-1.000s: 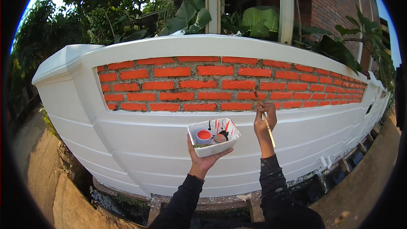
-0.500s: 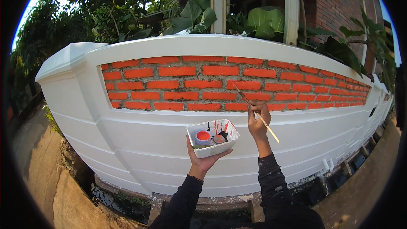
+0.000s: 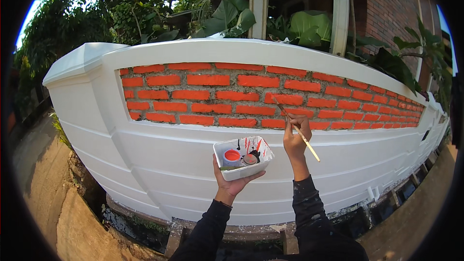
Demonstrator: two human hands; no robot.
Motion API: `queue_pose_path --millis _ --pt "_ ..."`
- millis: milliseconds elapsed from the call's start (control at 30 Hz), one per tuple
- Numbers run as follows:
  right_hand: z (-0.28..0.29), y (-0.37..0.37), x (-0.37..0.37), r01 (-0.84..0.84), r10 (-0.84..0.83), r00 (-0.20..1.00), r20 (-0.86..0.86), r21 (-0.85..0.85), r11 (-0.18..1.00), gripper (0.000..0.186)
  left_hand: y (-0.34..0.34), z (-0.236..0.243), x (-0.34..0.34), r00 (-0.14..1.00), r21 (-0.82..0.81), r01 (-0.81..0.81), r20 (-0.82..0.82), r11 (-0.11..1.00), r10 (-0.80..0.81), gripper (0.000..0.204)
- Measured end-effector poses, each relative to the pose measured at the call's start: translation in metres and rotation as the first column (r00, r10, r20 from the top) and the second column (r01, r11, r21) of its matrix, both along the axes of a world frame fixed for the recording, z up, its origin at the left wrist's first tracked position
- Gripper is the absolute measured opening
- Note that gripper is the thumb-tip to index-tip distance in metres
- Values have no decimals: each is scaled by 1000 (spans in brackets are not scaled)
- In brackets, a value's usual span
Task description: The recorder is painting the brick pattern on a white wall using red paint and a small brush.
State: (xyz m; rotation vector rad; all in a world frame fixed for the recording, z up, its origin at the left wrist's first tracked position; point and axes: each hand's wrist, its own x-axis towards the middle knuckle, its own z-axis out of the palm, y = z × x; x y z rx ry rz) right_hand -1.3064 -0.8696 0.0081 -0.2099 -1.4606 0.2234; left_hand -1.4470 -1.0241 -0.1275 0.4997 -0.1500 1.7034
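The left hand [image 3: 234,182] cupped a shallow white tray [image 3: 243,157] from below, palm up, fingers curled around its underside and thumb against the near left edge. The tray was held in the air in front of the white wall [image 3: 193,164], just below the panel of orange bricks [image 3: 241,94]. Inside the tray stood a small round cup of orange paint [image 3: 232,155] at the left, a darker small cup [image 3: 250,159] beside it, and streaks of orange and black paint on the inner far wall. The right hand [image 3: 295,137] was closed in a pinch on a thin paintbrush [image 3: 296,128], whose tip touched the brick panel at a mortar line while its handle slanted down to the right. Green plants [image 3: 232,14] rose behind the wall.
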Motion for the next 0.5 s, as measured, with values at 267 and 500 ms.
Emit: queue_pose_path --millis 267,500 --pt "2 -2 0 105 -112 992 67 101 989 20 0 1 -2 1000 -15 -15 25 1000 15 109" --pt "-5 1 -2 111 -116 990 85 57 992 19 -2 -4 -3 999 -37 1 47 999 1 108"
